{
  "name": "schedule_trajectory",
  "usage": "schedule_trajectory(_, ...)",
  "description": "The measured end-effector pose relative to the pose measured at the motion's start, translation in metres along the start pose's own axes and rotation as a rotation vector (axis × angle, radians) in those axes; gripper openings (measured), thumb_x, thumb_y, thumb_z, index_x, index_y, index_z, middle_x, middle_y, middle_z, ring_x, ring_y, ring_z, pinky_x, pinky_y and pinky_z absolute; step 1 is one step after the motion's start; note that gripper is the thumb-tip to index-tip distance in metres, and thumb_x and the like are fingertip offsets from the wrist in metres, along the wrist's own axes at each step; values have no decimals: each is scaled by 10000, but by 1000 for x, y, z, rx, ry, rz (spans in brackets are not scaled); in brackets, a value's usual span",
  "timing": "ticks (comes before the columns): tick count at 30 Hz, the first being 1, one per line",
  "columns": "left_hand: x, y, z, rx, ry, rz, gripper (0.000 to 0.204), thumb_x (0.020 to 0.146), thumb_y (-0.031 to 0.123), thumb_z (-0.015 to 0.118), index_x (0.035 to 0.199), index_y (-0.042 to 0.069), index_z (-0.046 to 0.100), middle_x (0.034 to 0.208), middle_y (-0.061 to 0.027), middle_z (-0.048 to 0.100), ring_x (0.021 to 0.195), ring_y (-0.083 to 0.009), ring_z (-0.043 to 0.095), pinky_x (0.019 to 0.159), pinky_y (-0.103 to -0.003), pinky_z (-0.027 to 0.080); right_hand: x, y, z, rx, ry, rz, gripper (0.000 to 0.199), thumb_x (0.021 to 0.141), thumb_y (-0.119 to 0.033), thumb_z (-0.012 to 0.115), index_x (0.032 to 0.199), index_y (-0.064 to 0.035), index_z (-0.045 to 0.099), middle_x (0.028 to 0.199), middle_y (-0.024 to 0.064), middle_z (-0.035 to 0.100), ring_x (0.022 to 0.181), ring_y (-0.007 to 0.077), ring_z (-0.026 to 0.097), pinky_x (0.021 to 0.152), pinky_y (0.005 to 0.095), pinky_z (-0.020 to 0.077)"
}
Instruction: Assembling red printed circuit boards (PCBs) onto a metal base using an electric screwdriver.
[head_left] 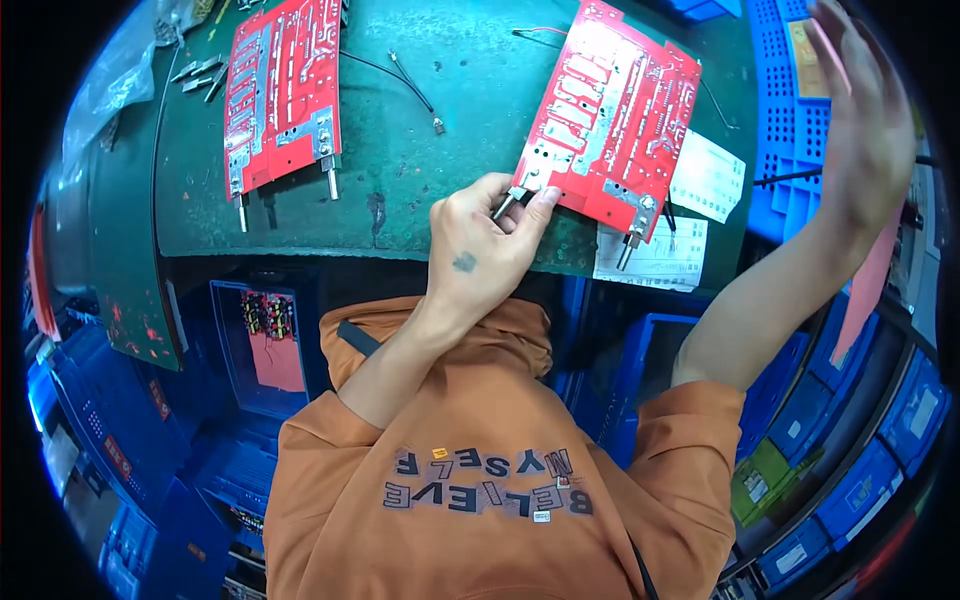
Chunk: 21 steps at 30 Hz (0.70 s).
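Observation:
At the bench's near edge, my left hand (pixel 485 240) pinches the lower left corner of a red circuit board (pixel 610 125) between thumb and fingers. The board lies tilted, its soldered side up, with metal posts jutting from its near edge. My right hand (pixel 868 130) is raised at the far right beside a blue perforated basket (pixel 785 130). Its fingers look stretched out and somewhat blurred, and I see nothing held in them. A second red circuit board (pixel 285 95) of the same kind rests farther left, apart from both hands.
On the green bench (pixel 400 200) lie a short black cable (pixel 412 82) and small metal parts (pixel 203 75). Printed papers (pixel 655 255) sit under the held board's right side. A clear plastic bag (pixel 115 85) is at the far left. Blue bins (pixel 875 500) line the lower right.

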<state>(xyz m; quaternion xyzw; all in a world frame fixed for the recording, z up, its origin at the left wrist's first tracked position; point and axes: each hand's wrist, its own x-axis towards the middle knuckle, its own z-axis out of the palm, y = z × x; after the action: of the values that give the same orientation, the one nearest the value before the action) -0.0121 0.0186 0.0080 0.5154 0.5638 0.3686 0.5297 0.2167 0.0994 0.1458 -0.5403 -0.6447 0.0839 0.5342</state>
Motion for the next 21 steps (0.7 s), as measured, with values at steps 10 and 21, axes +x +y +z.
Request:
schedule_trajectory(10,-3,10,-5,125,-30,157,234,841,157,634,725,-40,583,500,-131,537,407,-192,548,405,-306,399,-159,11,20,88,-222,1007,525,979,-430,342,778,-12,588,521,27,535,390,48,457,354,176,336)
schedule_trajectory(21,-7,-5,7,226,43,235,249,847,150,609,745,-48,497,582,-210,550,528,-372,579,457,-421,434,-173,6,48,-75,-78,877,483,983,-338,405,682,-8,587,511,-12,503,405,32,392,381,214,279)
